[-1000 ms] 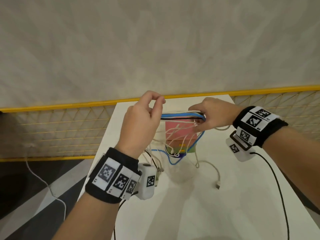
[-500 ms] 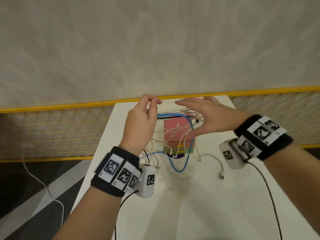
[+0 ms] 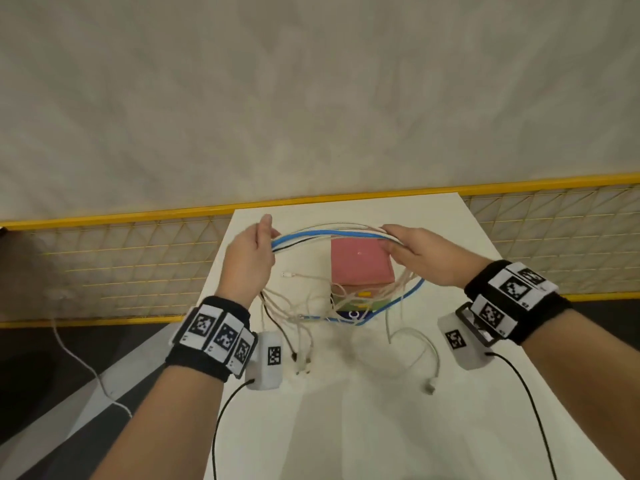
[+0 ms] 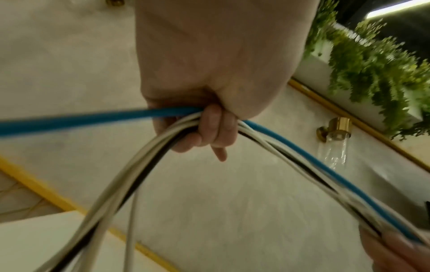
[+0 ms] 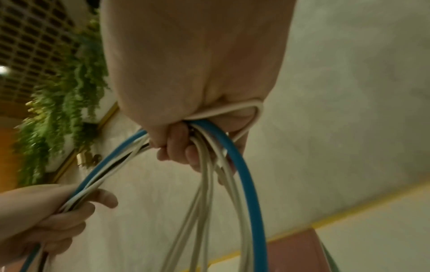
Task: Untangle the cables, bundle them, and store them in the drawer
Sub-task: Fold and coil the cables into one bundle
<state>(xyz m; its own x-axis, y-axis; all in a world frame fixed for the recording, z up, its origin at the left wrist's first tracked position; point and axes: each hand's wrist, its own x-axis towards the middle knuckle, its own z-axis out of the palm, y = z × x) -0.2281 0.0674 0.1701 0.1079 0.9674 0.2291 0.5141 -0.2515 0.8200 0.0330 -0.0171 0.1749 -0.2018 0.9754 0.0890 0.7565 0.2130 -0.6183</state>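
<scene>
A bundle of cables (image 3: 325,235), one blue, one black and several white, arcs in the air between my two hands above the white table (image 3: 346,427). My left hand (image 3: 252,254) grips its left end, fingers curled round the strands (image 4: 209,127). My right hand (image 3: 419,251) grips the right end (image 5: 186,145). Loose loops hang below and trail onto the table, with plug ends (image 3: 303,367) lying near my left wrist. A small drawer unit (image 3: 360,265) with a pink top and coloured drawer fronts stands under the bundle, partly crossed by hanging strands.
One white cable end (image 3: 429,388) lies on the table right of centre. A yellow mesh railing (image 3: 114,268) runs behind the table on both sides. A pale wall fills the background. Another white cord (image 3: 83,365) trails on the dark floor at left.
My hands have moved apart, drawing the cable bundle into a wider arc. The right hand, open over the cables half a second ago, now grips them.
</scene>
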